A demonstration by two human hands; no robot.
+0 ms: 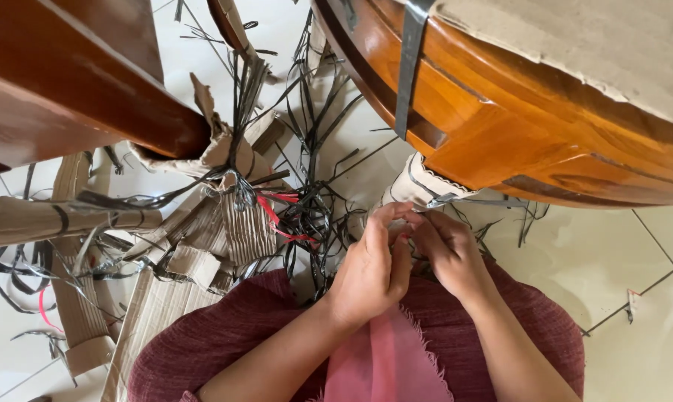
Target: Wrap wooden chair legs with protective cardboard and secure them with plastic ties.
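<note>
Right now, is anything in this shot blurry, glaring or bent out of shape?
Head view: the hands and the black straps are sharp; soft daylight, no hard shadows; a mild sheen on the orange wood; the dark wood at top left is close and a bit soft; the wide lens bows the edges.

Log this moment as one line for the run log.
left hand: pinching wrapping | right hand: pinching wrapping | wrapped table leg: cardboard partly on | black straps: loose on floor | cardboard scraps: piled left
</note>
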